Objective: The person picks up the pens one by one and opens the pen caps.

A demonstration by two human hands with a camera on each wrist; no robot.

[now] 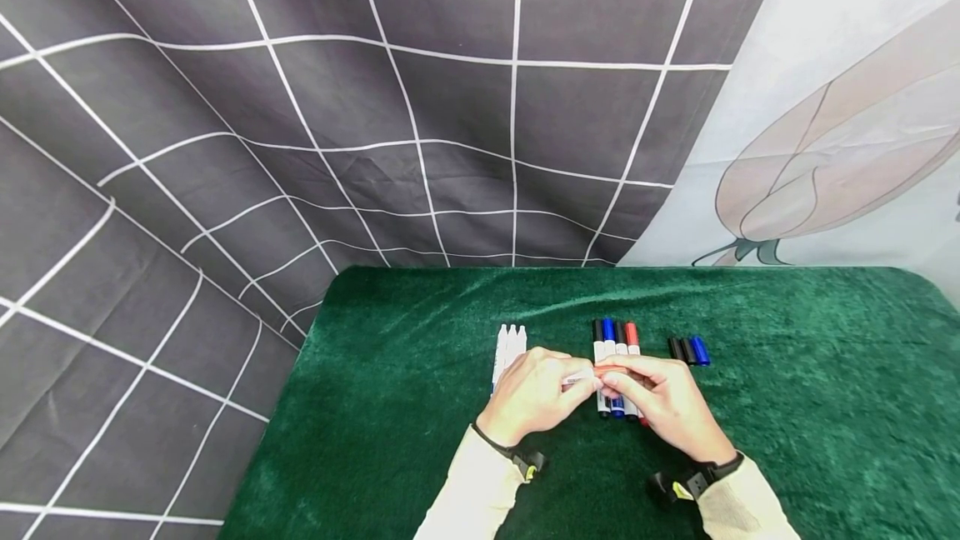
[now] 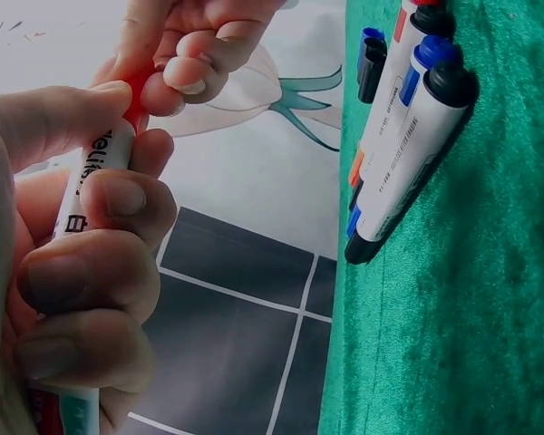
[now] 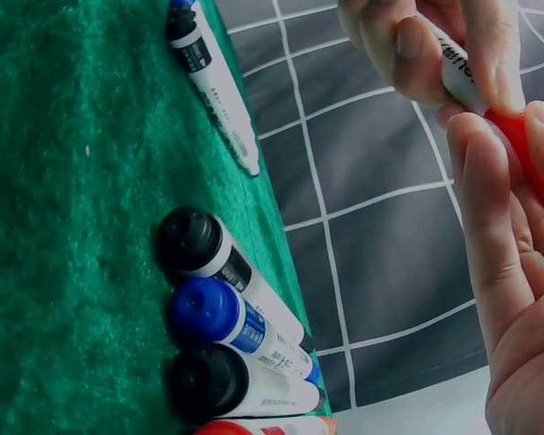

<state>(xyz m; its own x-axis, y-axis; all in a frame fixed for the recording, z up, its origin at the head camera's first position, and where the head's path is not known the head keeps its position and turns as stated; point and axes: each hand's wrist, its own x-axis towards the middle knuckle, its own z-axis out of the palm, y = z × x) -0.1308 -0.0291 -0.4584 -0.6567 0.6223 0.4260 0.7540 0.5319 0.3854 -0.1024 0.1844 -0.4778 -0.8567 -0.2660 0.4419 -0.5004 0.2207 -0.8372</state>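
My left hand [image 1: 534, 394] wraps its fingers around the white barrel of a marker [image 2: 95, 168], with the thumb lying along it near the top. At the marker's end, my right hand [image 1: 670, 405] pinches a red cap [image 3: 526, 154] between thumb and fingers. Cap and barrel meet in line, and the fingertips of both hands come together there. Lettering shows on the barrel in the left wrist view. Below the hands lies a row of capped markers [image 1: 609, 348] with black, blue and red caps, partly covered by the hands in the head view.
Three white markers without caps [image 1: 512, 342] lie side by side left of the row, partly behind my left hand. To the right are three loose caps [image 1: 688, 350], two black and one blue. Everything rests on a green velvet cloth [image 1: 390, 407], with a grey grid-patterned curtain [image 1: 450, 107] behind.
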